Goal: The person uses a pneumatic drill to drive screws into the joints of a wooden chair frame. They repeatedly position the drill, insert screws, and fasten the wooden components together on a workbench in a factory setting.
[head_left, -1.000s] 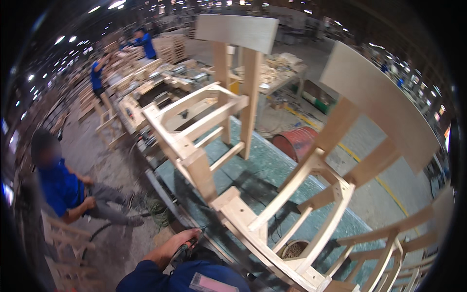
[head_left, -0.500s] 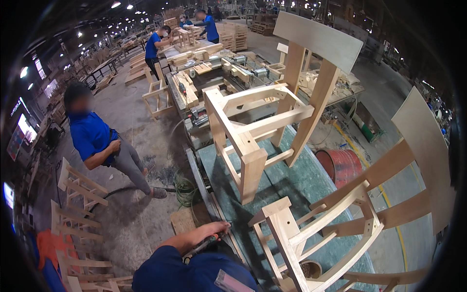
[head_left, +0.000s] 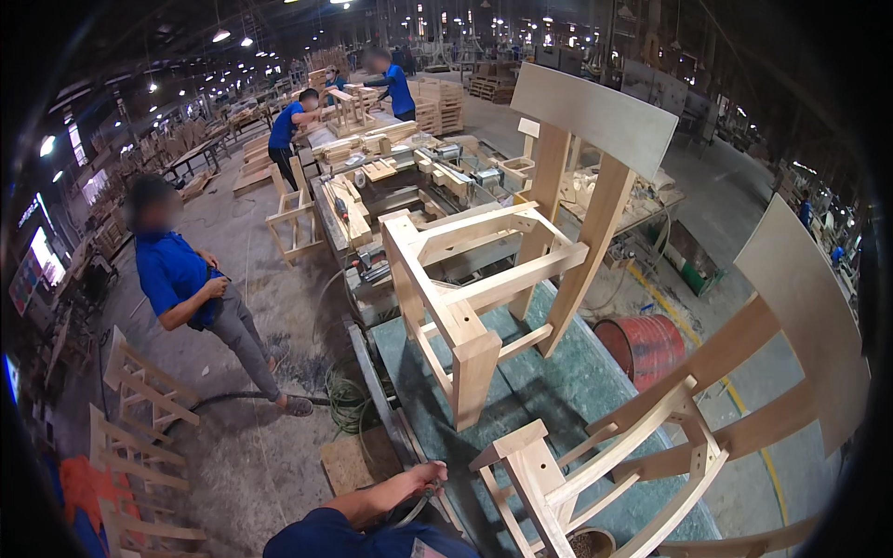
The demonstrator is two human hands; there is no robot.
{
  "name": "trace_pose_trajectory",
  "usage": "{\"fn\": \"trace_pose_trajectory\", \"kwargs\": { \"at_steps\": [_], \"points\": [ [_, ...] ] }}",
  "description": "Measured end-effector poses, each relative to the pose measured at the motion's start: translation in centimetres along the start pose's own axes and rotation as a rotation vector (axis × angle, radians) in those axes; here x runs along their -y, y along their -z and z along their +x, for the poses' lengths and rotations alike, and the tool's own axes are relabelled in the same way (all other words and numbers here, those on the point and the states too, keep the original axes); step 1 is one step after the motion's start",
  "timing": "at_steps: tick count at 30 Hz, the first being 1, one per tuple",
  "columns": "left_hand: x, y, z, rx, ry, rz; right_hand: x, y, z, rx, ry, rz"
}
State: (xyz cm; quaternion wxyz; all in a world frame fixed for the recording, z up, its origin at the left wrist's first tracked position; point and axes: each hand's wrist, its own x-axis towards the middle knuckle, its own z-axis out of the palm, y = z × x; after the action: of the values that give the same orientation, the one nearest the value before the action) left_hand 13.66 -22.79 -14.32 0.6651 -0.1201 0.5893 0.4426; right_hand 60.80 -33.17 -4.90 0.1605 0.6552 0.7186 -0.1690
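A pale, unpainted wooden chair frame with curved rails and a broad flat backrest [head_left: 530,479] stands at the near end of the green-topped desk [head_left: 402,367]. Beside the desk's left edge, the bare left hand [head_left: 430,474] has a curled grip, contents indeterminable; the right is out of view. Handling appears paused, further contact calling for a reach across that edge

Two pale, bare-wood chair frames on green bench top; farther frame [head_left: 516,278] upright on its legs, seat open, broad curved back panel [head_left: 595,116] topping two rear posts; nearer frame [head_left: 629,449] beside it, seat also open, dark hole in front corner, back panel [head_left: 807,325] toward right, lower parts cut off by picture edge.
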Motion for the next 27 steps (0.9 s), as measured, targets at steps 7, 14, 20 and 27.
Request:
{"fn": "trace_pose_trajectory", "kwargs": {
  "at_steps": [7,14,20,27],
  "points": [
    [-1.1,0.2,-0.5,0.132,0.06,0.005,1.0,0.1,1.2,-0.023,0.007,-0.029],
    [-1.9,1.3,-0.4,0.178,-0.011,-0.18,1.4,-0.2,2.1,-0.051,0.018,-0.061],
    [-2.2,2.2,0.8,0.201,0.032,-0.211,1.2,-0.7,2.9,-0.061,0.046,-0.11],
    [-3.0,2.0,1.6,0.102,-0.017,-0.145,1.0,-2.0,2.8,-0.121,0.007,-0.148]
  ]
}}
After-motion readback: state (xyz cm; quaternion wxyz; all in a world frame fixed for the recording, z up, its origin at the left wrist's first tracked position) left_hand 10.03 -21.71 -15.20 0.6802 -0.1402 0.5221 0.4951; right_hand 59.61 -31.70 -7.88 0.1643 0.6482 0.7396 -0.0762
